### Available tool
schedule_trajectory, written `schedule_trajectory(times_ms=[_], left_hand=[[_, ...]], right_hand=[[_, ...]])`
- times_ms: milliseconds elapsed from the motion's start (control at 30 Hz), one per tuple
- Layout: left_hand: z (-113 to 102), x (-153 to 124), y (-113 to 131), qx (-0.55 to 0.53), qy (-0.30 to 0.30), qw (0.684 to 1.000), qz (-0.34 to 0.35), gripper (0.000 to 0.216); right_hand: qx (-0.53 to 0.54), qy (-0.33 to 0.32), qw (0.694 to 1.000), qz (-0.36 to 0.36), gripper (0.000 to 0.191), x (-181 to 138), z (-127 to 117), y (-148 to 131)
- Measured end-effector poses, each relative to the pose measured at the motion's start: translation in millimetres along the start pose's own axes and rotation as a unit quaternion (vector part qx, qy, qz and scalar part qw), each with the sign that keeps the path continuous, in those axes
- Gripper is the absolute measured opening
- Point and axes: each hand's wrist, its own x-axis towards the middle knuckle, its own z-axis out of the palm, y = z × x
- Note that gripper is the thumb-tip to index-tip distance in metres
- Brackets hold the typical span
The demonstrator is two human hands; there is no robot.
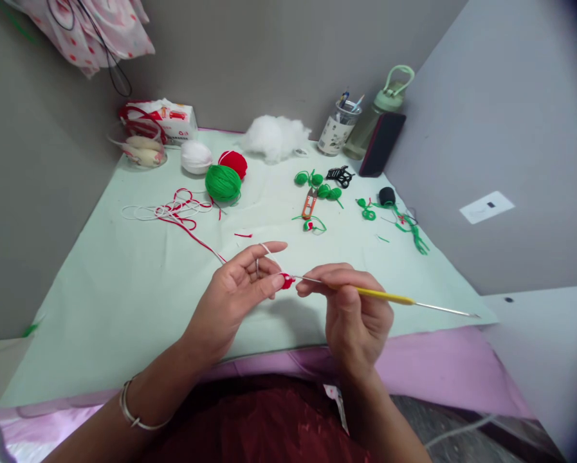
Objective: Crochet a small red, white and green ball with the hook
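My left hand (242, 283) pinches a small red crochet piece (287, 281) between thumb and fingertips, with white and red yarn (192, 225) running over the forefinger toward the table's far left. My right hand (353, 308) grips a crochet hook with a yellow handle (389, 297). The hook's metal tip meets the red piece. Both hands hover above the near edge of the pale green table cover (124, 289).
Green (223, 182), red (233, 162) and white (196, 157) yarn balls sit at the back. Nearby lie white stuffing (274, 136), orange snips (309, 203), small green crochet pieces (323, 186), a black yarn ball (387, 195), a pen jar (338, 127), a green bottle (377, 116) and a tissue pack (170, 119).
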Motion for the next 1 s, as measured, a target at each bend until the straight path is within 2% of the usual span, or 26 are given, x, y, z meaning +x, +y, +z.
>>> schedule_trajectory(times_ms=[300,467,600,733,867,1000], left_hand=[[3,-1,-3,-0.007,-0.017,1.000,-0.005,0.039],[2,0,-2,0.002,-0.027,0.999,-0.024,0.051],[2,1,3,0.030,-0.050,0.998,-0.026,0.061],[-4,1,6,0.053,-0.063,0.996,-0.026,0.047],[-12,3,8,0.103,-0.071,0.992,0.009,0.030],[-17,5,10,0.142,-0.053,0.988,0.033,0.029]], right_hand=[[-0.046,0.003,0.999,-0.025,0.020,0,6,3],[0.056,0.019,0.997,0.056,0.018,5,5,4],[0.098,0.025,0.990,0.102,0.019,9,4,2],[0.096,0.018,0.989,0.113,0.021,9,2,2],[0.097,0.014,0.990,0.103,0.022,12,1,2],[0.113,0.008,0.988,0.105,0.021,15,2,1]])
